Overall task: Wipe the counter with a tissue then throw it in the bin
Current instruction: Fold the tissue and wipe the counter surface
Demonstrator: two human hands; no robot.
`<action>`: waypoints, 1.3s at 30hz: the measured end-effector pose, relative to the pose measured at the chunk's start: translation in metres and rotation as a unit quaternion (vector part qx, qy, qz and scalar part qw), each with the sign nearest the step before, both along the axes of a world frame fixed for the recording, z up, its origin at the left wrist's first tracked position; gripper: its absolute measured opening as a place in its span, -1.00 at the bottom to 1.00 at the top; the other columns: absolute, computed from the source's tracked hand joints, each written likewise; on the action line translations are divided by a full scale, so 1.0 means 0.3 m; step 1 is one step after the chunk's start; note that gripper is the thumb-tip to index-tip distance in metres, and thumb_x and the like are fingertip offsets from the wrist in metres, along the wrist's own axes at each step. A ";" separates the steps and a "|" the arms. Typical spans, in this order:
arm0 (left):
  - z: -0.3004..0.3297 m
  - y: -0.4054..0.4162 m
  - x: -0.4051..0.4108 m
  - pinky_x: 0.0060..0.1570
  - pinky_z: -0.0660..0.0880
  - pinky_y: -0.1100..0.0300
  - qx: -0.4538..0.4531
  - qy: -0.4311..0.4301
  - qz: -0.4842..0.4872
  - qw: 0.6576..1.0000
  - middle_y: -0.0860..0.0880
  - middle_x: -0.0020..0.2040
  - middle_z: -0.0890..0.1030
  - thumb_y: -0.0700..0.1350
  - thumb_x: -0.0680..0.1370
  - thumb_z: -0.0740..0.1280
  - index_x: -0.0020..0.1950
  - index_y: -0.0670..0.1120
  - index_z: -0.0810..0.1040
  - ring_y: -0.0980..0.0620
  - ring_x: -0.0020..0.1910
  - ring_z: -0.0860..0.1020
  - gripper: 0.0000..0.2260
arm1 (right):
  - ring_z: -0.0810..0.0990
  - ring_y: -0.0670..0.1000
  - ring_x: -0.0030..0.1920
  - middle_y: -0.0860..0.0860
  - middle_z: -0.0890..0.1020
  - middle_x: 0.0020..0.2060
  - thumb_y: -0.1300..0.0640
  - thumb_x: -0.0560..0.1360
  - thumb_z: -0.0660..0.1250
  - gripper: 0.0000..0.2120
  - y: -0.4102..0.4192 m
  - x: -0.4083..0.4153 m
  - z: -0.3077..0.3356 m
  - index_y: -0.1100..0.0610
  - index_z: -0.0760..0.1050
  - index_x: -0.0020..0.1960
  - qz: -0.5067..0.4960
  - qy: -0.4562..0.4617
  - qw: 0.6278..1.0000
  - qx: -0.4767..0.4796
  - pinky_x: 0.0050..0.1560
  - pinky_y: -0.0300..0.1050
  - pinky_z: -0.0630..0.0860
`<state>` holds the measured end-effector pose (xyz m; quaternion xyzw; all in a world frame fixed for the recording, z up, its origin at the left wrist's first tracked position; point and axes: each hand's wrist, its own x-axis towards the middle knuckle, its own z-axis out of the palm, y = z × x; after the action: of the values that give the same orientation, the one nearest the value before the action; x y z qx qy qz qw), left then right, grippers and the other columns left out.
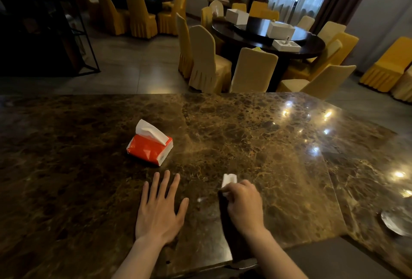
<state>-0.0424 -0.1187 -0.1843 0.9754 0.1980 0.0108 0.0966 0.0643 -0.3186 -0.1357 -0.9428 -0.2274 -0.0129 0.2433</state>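
A dark brown marble counter point(256, 136) fills the lower half of the view. My right hand point(244, 203) is closed around a folded white tissue point(229, 179) and presses it onto the stone; part of the tissue sticks out past my fingers. My left hand point(159, 207) lies flat on the counter with fingers spread, holding nothing. A red tissue pack point(149, 149) with a white sheet standing out of its top sits just beyond my left hand. No bin shows in the view.
A round metal dish point(395, 223) sits at the counter's right edge. Beyond the counter stand round dark dining tables point(245, 33) with white boxes, ringed by yellow-covered chairs point(207, 60). A black metal shelf frame point(73, 33) stands at the left.
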 end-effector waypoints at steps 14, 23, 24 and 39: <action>-0.007 0.002 0.002 0.62 -0.21 -0.13 0.012 0.006 -0.003 1.000 -0.01 0.69 -0.17 0.34 0.55 -0.34 0.66 0.12 -0.19 -0.07 0.64 -0.28 -0.30 | 0.55 -0.06 -0.02 -0.11 0.70 -0.14 0.20 0.54 0.40 -0.88 0.118 -0.101 -0.043 0.02 0.69 -0.04 0.201 -0.031 0.979 0.027 -0.01 -0.17 0.48; -0.008 0.002 0.002 0.61 -0.27 -0.11 0.003 -0.007 0.002 1.000 0.02 0.68 -0.20 0.35 0.58 -0.29 0.65 0.14 -0.23 -0.03 0.63 -0.33 -0.34 | 0.62 0.15 0.14 0.10 0.71 0.00 0.34 0.44 0.48 -0.90 -0.046 0.058 0.009 0.18 0.72 -0.12 0.026 -0.016 0.999 0.012 0.17 0.09 0.57; -0.005 0.001 0.011 0.61 -0.27 -0.12 0.006 -0.006 0.001 1.000 0.02 0.68 -0.20 0.35 0.58 -0.28 0.65 0.14 -0.24 -0.04 0.63 -0.33 -0.34 | 0.63 0.14 0.03 0.08 0.70 -0.09 0.36 0.43 0.46 -0.88 -0.029 0.047 0.017 0.18 0.71 -0.14 0.017 -0.014 1.000 0.012 0.05 0.03 0.58; -0.007 0.003 0.003 0.61 -0.27 -0.12 -0.005 -0.001 0.005 1.000 0.04 0.68 -0.23 0.36 0.58 -0.26 0.65 0.15 -0.25 -0.02 0.62 -0.35 -0.33 | 0.64 0.13 -0.16 0.05 0.67 -0.21 0.45 0.39 0.43 -0.74 -0.116 0.065 0.017 0.16 0.75 -0.07 -0.056 -0.009 0.998 0.011 -0.19 0.01 0.55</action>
<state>-0.0417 -0.1179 -0.1864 0.9737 0.2032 0.0111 0.1020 0.0839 -0.3534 -0.1307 -0.9513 -0.1760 -0.0375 0.2503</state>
